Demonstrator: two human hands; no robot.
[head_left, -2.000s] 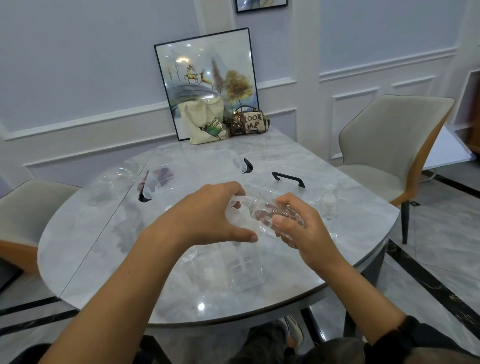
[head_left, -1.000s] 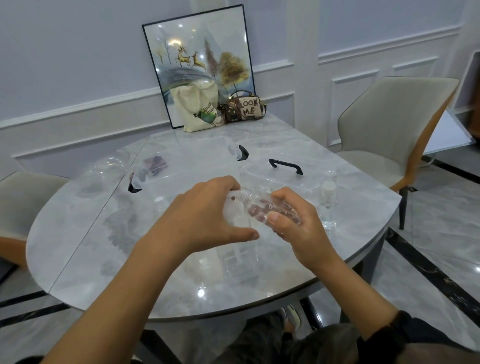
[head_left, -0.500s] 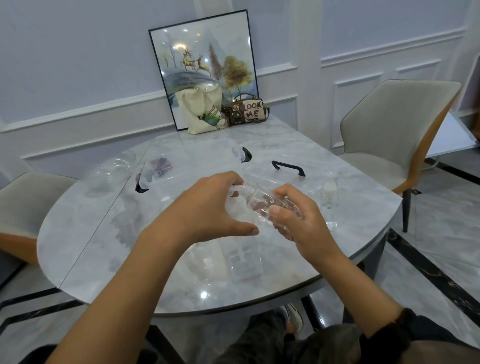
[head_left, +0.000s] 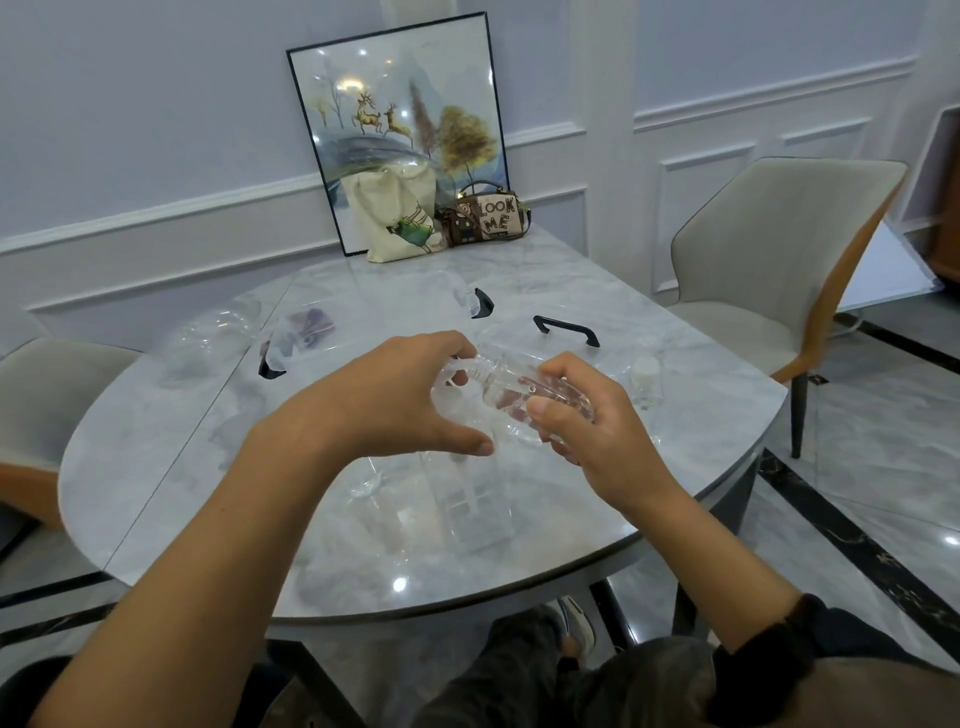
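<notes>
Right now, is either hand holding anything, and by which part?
The right hand grips a small clear bottle round its body. The left hand pinches a clear piece at the bottle's neck; what it is cannot be told.

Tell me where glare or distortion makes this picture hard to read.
Head view: lamp glare spots on the marble table and framed picture; the wide-angle lens bends the wall mouldings; the clear bottle held by the left hand and right hand blurs into the tabletop.
</notes>
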